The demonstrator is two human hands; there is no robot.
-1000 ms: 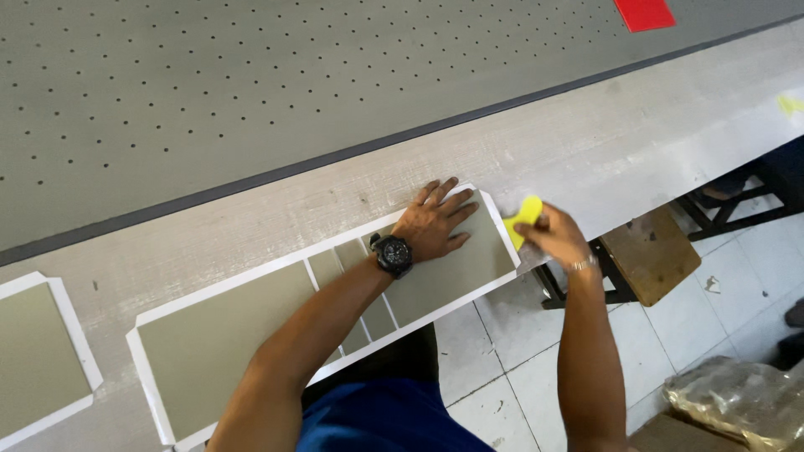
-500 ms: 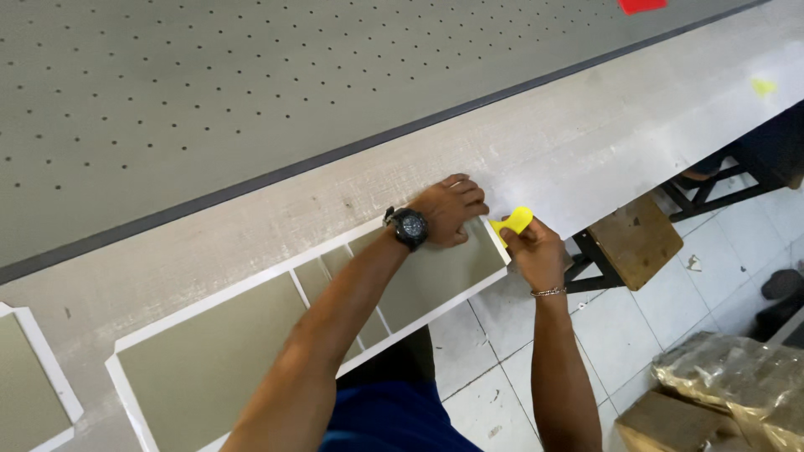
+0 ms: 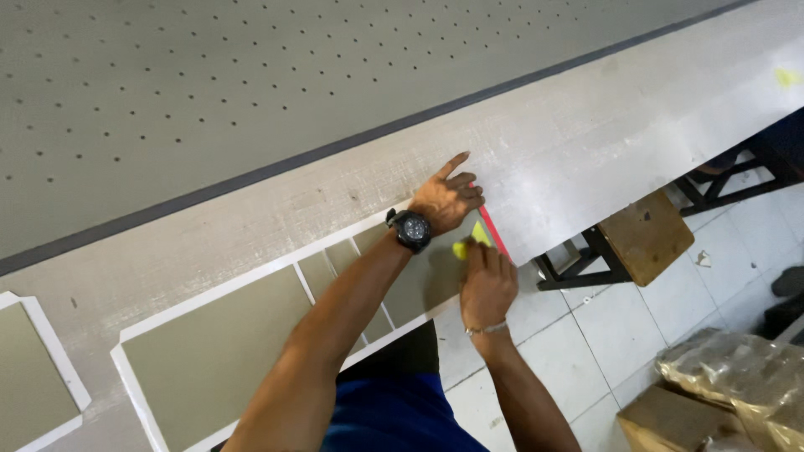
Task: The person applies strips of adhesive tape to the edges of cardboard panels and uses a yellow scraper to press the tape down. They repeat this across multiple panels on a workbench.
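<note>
Yellow tool (image 3: 479, 236) (small) under right hand (image 3: 487, 285), on panel (image 3: 419, 276)

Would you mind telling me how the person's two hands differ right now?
The left hand lies flat with fingers spread on the white-bordered olive sheet; the right hand is curled around a small yellow tool. The left wrist wears a black watch, the right a thin bracelet. Both are at the sheet's right end.

Left hand (image 3: 448, 199) presses the olive sheet (image 3: 419, 276); right hand (image 3: 487, 280) pinches a yellow tool (image 3: 479, 234).
</note>
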